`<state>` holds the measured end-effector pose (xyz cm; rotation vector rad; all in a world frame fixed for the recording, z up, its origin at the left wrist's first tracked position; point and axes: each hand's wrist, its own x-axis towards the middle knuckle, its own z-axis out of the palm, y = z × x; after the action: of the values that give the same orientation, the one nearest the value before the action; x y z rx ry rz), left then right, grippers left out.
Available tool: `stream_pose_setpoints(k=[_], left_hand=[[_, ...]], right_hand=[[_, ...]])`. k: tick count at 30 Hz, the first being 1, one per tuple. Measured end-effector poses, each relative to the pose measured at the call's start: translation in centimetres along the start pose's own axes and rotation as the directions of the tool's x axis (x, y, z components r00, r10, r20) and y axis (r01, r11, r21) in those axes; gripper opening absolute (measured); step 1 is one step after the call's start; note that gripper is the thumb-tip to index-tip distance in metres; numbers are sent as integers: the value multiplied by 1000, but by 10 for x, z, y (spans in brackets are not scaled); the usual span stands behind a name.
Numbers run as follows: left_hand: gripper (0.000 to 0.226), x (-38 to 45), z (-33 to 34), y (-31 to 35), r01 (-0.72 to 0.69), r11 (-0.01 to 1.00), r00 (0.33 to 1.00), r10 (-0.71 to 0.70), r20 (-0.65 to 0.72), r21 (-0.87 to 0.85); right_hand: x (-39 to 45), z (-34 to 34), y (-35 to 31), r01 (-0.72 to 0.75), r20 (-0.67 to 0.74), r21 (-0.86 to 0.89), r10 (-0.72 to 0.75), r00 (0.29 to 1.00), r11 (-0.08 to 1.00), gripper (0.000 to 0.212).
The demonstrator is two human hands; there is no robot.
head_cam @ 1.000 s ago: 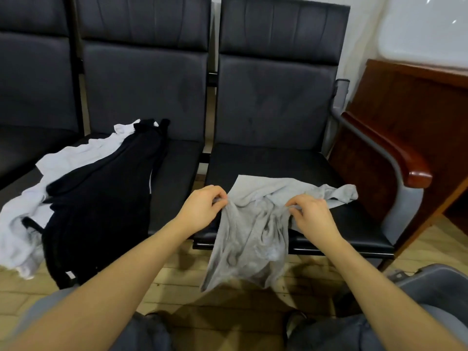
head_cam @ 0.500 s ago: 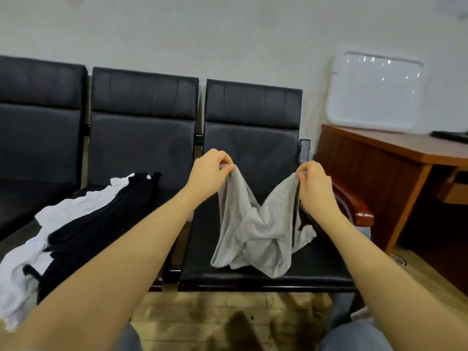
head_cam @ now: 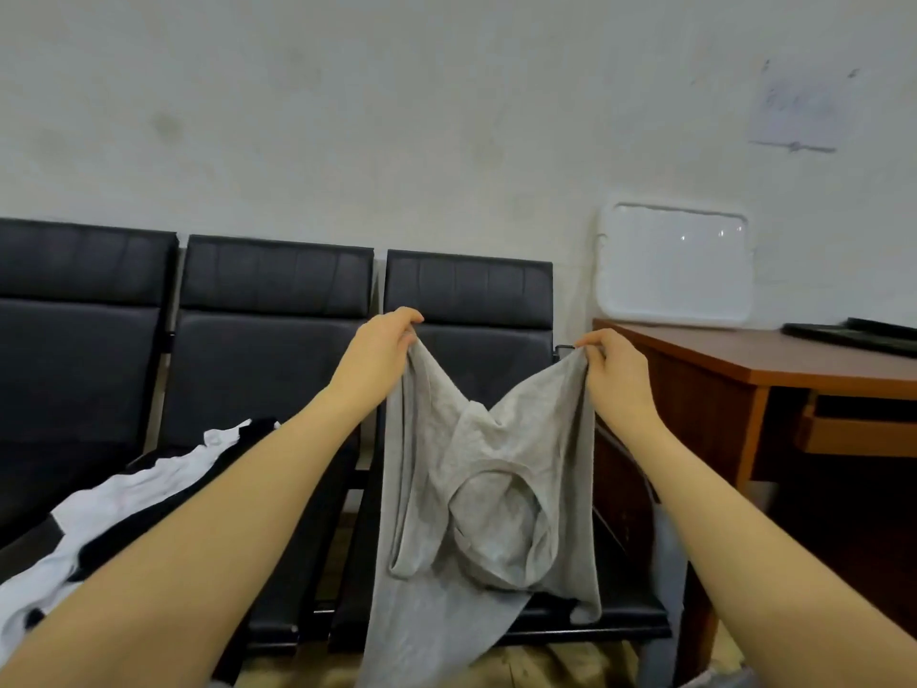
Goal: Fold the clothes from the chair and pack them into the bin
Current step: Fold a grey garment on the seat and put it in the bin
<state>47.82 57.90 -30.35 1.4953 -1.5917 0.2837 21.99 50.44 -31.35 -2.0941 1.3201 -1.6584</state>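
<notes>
A grey shirt (head_cam: pixel 476 489) hangs in the air in front of the right-hand black chair (head_cam: pixel 471 300), its neck opening facing me low down. My left hand (head_cam: pixel 382 350) pinches its upper left corner. My right hand (head_cam: pixel 615 369) pinches the upper right corner, and the cloth sags in a V between the two. A white garment (head_cam: pixel 114 504) and a black garment (head_cam: pixel 159 528) lie heaped on the middle chair (head_cam: pixel 273 315) at the lower left. No bin is in view.
A third black chair (head_cam: pixel 74 310) stands at the far left. A wooden desk (head_cam: pixel 774 365) stands to the right, a white tray (head_cam: pixel 675 265) leaning on the wall above it and a dark flat object (head_cam: pixel 853 335) on top. Wood floor shows below.
Both hands have lifted the grey shirt off the seat and up into the air, spreading apart. My view has tilted upward, so more wall shows.
</notes>
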Motion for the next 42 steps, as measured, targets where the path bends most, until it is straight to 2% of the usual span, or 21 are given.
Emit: stream_pose_setpoints(k=[5,9,12,14,16,19,23,26,27,29,31,33,37,42], left_hand=[[58,2,1,-10,47,970,986,-84,143,240],[29,-15,3,-27,46,960,975,-103,195,275],[18,-26,6,-38,51,961,958,-124,260,271],[17,-31,13,-45,98,957,969,-154,192,272],[17,-35,21,-48,204,955,973,-222,63,217],[19,-43,31,-50,312,941,950,-305,-67,130],[21,-52,39,-53,323,936,943,-306,-132,140],[20,-60,45,-54,294,949,949,-275,-153,115],[19,-63,47,-55,287,952,950,-268,-161,106],[18,-69,52,-56,283,955,948,-265,-174,87],[16,-75,58,-57,283,956,947,-266,-180,76],[15,-80,65,-60,295,954,942,-280,-184,57],[14,-89,84,-73,345,938,929,-335,-155,36],[12,-103,120,-99,408,911,912,-404,-75,58]], right_hand=[[-1,-17,6,-27,-35,18,28,999,999,24],[-6,-19,25,-77,12,-42,78,997,996,28],[-10,-18,41,-69,74,-118,78,994,991,29],[-12,-16,47,-90,114,-178,112,987,980,28],[-15,-16,52,-104,171,-311,163,972,945,28],[-22,-15,62,-46,259,-478,190,947,877,20],[-33,-12,74,-39,181,-475,141,973,879,13],[-39,-8,82,22,126,-439,37,991,898,10],[-41,-7,84,12,131,-379,41,991,925,9],[-47,-4,83,-74,149,-154,97,984,985,9],[-54,2,85,-117,127,-30,120,985,993,10],[-56,7,93,-82,102,-106,93,990,991,9],[-59,14,116,42,164,-403,27,986,914,12],[-71,40,145,31,252,-496,109,962,868,18]])
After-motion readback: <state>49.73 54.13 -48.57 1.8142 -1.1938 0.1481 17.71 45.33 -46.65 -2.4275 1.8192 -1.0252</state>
